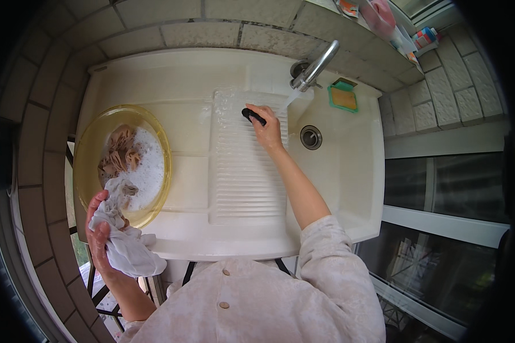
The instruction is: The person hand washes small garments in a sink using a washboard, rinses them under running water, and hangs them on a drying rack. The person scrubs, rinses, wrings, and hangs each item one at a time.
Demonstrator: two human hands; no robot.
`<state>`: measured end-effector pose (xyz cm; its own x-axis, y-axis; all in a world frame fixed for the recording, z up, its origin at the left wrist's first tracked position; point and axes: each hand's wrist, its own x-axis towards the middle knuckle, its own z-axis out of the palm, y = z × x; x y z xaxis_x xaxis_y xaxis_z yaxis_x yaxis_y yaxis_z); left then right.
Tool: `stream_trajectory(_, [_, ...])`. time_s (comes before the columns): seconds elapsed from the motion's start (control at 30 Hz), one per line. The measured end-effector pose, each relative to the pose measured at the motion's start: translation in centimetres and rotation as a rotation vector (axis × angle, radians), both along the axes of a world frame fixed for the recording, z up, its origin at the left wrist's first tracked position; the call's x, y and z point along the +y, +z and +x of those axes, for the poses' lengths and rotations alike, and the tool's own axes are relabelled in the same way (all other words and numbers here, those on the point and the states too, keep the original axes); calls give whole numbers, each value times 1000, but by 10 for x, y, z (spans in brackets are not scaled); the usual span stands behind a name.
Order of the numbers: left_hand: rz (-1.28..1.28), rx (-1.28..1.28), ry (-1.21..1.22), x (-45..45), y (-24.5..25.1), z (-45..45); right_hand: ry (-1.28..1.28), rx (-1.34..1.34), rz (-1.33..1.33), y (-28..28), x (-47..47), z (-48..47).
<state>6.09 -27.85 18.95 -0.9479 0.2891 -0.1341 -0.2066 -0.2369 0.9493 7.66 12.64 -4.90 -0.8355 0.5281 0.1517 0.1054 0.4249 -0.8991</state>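
Observation:
A bunched wet white cloth [131,253] is held in my left hand [98,233] over the near left rim of a yellow plastic basin [168,171]. White suds [148,171] and a crumpled tan cloth [122,148] fill part of that basin. My right hand [268,128] grips a small black object [254,116], too small and partly covered to name surely, above the upper part of the ribbed washboard [249,180]. Close by on the right, water runs from the chrome faucet [315,68] past the washboard's edge.
Right of the washboard lies the sink bowl [347,184] with a metal drain [311,137]. A green soap dish [343,97] holding an orange-brown bar sits at the back right. Bottles and a pink container [377,17] stand on the tiled ledge above. Tiled walls [34,141] border the sink.

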Motion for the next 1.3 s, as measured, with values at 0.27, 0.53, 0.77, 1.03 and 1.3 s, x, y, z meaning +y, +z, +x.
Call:
stream_trajectory(0.27, [10, -6, 21, 1, 7, 14, -14, 148, -1145, 67, 4, 15])
stream_trajectory(0.53, [-13, 26, 23, -5, 10, 31, -208, 101, -1256, 77, -1, -4])
stream_trajectory(0.77, [-25, 29, 67, -2, 9, 43, -125, -246, -832, 87, 9, -5])
stream_trajectory(1.03, [-88, 19, 138, 6, 11, 59, -682, -203, 267, 74, 118, 28])
stream_trajectory(1.3, [-135, -17, 166, 39, 16, 77, -428, -333, 605, 77, 201, 4])
